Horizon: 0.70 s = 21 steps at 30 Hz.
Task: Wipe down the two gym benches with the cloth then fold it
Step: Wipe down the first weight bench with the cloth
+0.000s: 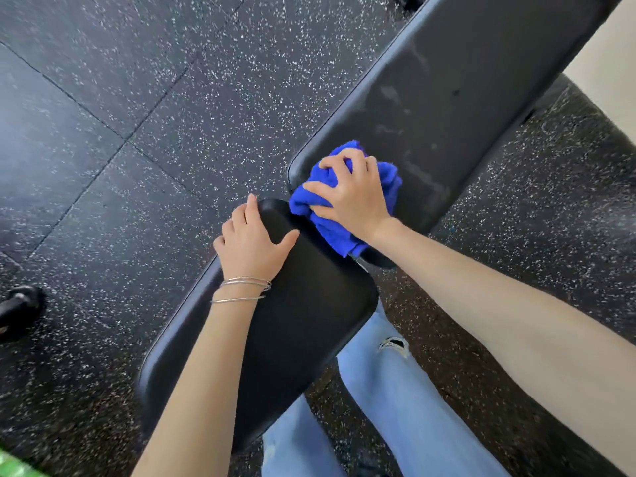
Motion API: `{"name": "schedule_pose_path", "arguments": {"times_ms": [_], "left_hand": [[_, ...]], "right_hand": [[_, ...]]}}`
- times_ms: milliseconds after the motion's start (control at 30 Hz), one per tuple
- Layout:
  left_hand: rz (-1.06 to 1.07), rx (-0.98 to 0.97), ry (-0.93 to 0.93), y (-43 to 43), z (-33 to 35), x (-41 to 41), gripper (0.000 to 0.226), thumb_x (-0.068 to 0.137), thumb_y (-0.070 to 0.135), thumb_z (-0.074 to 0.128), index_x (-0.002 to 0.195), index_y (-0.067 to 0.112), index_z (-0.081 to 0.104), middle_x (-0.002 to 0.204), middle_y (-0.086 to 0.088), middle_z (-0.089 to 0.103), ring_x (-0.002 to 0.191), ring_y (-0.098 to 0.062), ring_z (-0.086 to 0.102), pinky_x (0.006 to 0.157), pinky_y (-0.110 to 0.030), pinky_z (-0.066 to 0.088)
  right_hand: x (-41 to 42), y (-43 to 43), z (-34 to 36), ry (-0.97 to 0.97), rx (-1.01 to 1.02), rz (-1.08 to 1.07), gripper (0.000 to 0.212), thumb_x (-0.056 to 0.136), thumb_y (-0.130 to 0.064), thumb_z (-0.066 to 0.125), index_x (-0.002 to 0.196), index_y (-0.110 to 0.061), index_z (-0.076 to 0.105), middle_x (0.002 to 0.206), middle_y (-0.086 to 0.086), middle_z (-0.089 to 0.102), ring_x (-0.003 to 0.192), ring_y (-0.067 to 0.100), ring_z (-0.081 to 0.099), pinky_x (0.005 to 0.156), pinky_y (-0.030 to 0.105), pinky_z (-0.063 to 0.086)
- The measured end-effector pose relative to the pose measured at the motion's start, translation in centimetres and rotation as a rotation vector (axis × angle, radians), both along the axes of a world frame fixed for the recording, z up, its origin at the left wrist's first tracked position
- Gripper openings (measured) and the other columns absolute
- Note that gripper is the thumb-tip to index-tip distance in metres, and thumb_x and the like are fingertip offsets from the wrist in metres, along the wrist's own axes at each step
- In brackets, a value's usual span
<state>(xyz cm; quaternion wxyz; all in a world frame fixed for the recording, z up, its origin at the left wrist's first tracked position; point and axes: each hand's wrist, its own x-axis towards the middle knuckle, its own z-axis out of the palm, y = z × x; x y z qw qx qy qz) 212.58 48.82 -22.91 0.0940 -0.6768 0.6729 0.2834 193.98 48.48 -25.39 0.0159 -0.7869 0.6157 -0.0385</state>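
Speckled rubber floor (pixel 144 108) under a black bench (pixel 447 98) — right hand (pixel 354 196) clutches the bunched blue cloth (pixel 330 232) at the pad's near end. Left hand (pixel 251 242) lies flat on the seat (pixel 296 321). Cloth looks soft, light — best gathered in the palm.

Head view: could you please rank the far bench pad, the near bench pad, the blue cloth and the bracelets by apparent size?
Largest: far bench pad and near bench pad, alike; nearness leaves it unsure.
Then blue cloth.
Smallest: bracelets.
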Motion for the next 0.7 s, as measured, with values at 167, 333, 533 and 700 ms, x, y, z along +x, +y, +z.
{"name": "schedule_pose_path", "arguments": {"times_ms": [167,333,533,700], "left_hand": [[-0.003,0.042,-0.027,-0.9,0.0,-1.2,0.097,0.075,0.058,0.064,0.148,0.014,0.017,0.152,-0.006,0.027,0.137,-0.030,0.030,0.108,-0.048,0.028],[-0.036,0.069,-0.039,-1.1,0.3,-0.8,0.093,0.077,0.055,0.065,0.147,0.014,0.021,0.153,-0.006,0.027,0.136,-0.032,0.030,0.110,-0.046,0.028],[0.032,0.069,-0.083,-1.0,0.1,-1.9,0.098,0.072,0.059,0.067,0.146,0.012,0.023,0.152,-0.007,0.028,0.136,-0.033,0.030,0.112,-0.048,0.025],[0.041,0.052,-0.095,-0.6,-0.3,-2.0,0.104,0.068,0.060,0.070,0.147,0.013,0.021,0.153,-0.006,0.026,0.138,-0.031,0.027,0.112,-0.048,0.021]], "right_hand": [[2.4,-7.8,-0.6,0.044,0.173,-0.074,0.029,0.088,-0.045,0.047,0.099,-0.025,0.065,0.117,0.001,0.056,0.108,0.030,0.047,0.082,0.041,0.035],[-0.3,-11.4,-0.8,0.001,0.266,-0.053,0.034,0.088,-0.048,0.051,0.108,-0.025,0.065,0.120,0.002,0.052,0.109,0.029,0.043,0.087,0.041,0.034],[-3.8,-1.3,-0.2,-0.274,-0.091,-0.261,0.017,0.070,-0.027,0.075,0.086,-0.020,0.074,0.099,0.008,0.067,0.083,0.036,0.059,0.067,0.041,0.048],[-1.6,1.5,-0.8,-0.121,0.005,-0.166,0.024,0.071,-0.046,0.071,0.091,-0.032,0.072,0.109,0.006,0.067,0.094,0.035,0.061,0.067,0.041,0.044]]}}
